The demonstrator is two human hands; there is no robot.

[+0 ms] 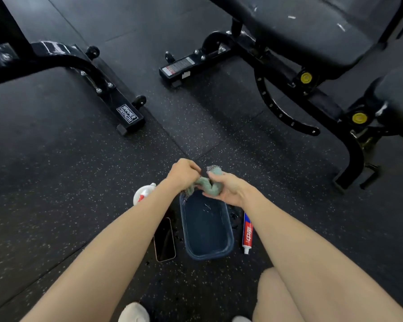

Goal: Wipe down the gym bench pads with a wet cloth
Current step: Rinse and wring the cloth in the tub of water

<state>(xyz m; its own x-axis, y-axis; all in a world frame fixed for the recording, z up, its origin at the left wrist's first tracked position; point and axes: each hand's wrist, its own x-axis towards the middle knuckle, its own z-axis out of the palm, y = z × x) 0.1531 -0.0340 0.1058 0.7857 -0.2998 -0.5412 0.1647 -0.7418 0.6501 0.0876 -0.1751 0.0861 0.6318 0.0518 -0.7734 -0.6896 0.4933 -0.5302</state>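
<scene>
Black rubber floor flecked with pale specks fills the view, its tile seams running diagonally. On it, straight below the head camera, stands a dark blue basin. Both bare forearms reach over the basin's far end, where the left hand and right hand hold a green cloth between them. The cloth is bunched and twisted, and one end sticks up past the right hand. The fingers of each hand are curled tight around their own end of it, the left fist knuckles-up and the right palm turned upward. A phone lies screen-up just left of the basin, and a red, white and blue tube lies just right of it. A white bottle shows partly behind the left forearm. Further off to the right is a bench pad, black and scuffed, on a black frame with yellow knobs. A second black frame stands to the left.
</scene>
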